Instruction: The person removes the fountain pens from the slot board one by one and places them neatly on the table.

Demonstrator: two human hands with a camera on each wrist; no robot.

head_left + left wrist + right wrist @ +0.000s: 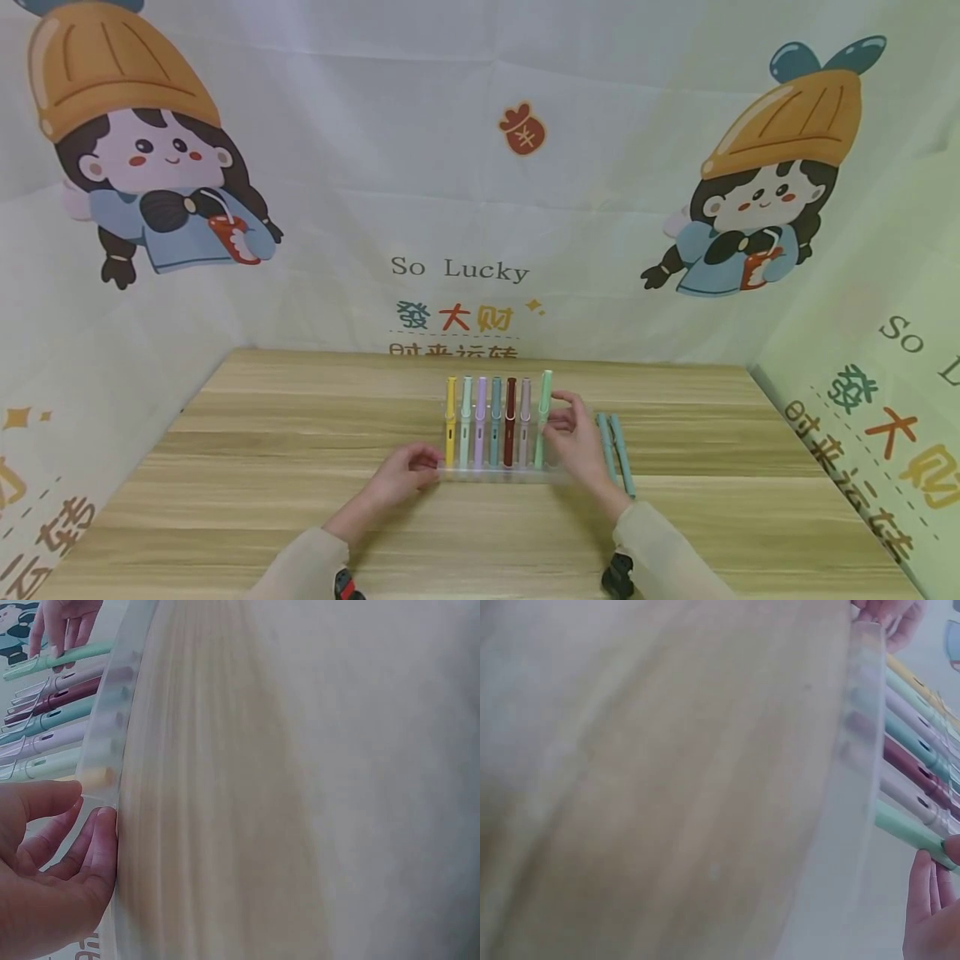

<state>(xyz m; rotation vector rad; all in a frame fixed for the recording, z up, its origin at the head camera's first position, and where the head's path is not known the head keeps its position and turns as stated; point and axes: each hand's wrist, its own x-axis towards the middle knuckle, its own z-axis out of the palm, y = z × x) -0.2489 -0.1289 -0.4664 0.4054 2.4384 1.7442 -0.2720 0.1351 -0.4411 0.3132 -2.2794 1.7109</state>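
A clear pen stand (495,476) holds a row of capped pens side by side: yellow (450,437), pale mint, lilac, teal, dark red (510,425) and mauve. At the row's right end, my right hand (576,437) pinches a light green pen (546,392) between thumb and fingers. That pen leans slightly and its top sits higher than the others. My left hand (408,468) holds the stand's left end, thumb and fingertips at its edge beside the yellow pen. In the right wrist view, the light green pen (907,826) has its lower end at the stand's ledge.
Two teal pens (622,454) lie on the wooden table (300,433) just right of my right hand. A printed cloth (337,208) with cartoon figures hangs behind the table and along its sides.
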